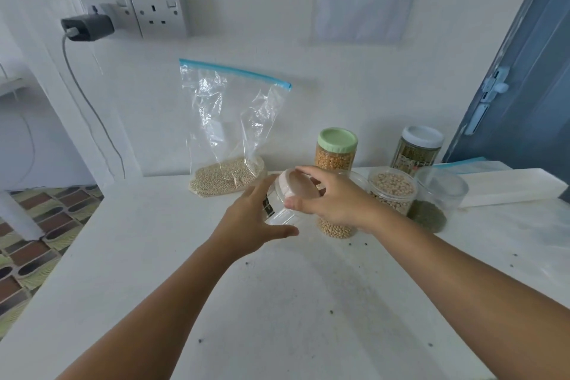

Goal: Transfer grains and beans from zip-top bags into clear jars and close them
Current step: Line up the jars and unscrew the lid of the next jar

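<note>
An empty clear jar [281, 213] with a pale pink lid [298, 187] is tilted toward the left above the white table [277, 302]. My left hand [251, 219] wraps around the jar's body from the left. My right hand [331, 197] grips the pink lid, thumb at its near rim and fingers over its top. A zip-top bag [229, 129] with a blue seal leans on the wall behind, pale grains pooled at its bottom.
To the right stand a green-lidded jar of yellow corn [335, 149], a white-lidded jar of green grains [416, 149], an open jar of pale beans [393, 191], another beans jar [336, 228] behind my right wrist, and a clear jar [438, 197]. A white tray [505, 187] lies far right. Stray grains dot the table.
</note>
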